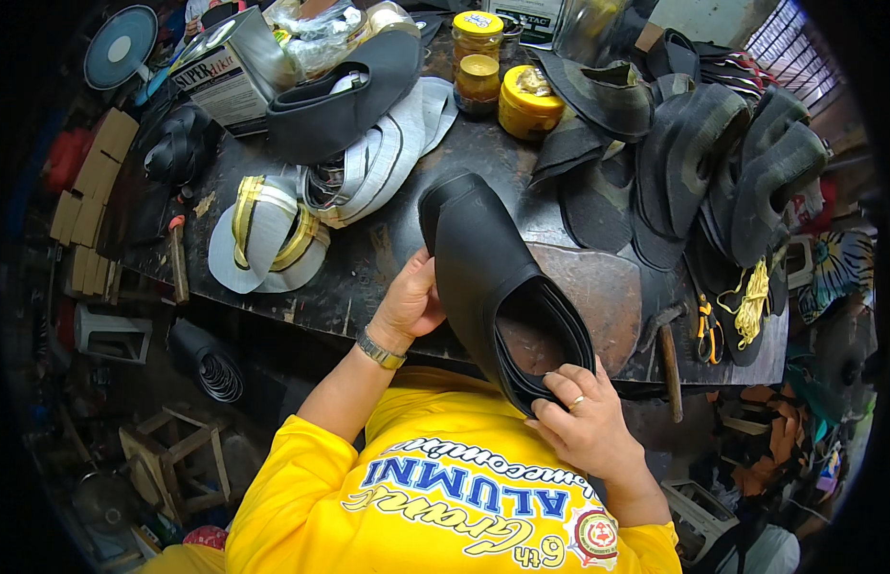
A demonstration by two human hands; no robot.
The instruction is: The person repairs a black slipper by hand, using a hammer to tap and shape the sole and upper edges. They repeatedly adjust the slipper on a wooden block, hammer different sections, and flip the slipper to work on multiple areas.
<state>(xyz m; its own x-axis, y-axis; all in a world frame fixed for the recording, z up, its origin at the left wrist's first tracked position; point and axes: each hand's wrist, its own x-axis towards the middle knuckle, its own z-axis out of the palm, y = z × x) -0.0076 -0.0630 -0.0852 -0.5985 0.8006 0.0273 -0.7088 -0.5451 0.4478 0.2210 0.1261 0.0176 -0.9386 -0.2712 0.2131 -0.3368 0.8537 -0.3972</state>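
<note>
In front of my chest, above the near edge of the bench, I hold a stack of black shoe uppers point(483, 249), nested inside one another. The closed toe end points away to the upper left, and the oval opening is at the near right. My left hand point(412, 295) grips the left side near the toe, its fingers partly hidden underneath. At the opening's near rim, my right hand point(581, 411) pinches the layered edges with bent fingers. Under the stack, a flat brown slab point(598, 292) lies on the bench point(368, 258).
More black uppers point(344, 100) and grey-white ones point(263, 239) lie at left. Dark camouflage-lined uppers point(689, 143) crowd the right. Yellow-lidded jars point(478, 43), a yellow tub point(531, 100) and a tin point(225, 86) stand behind. Hammers point(670, 368) point(179, 258) and orange-handled pliers point(708, 330) lie near the edge.
</note>
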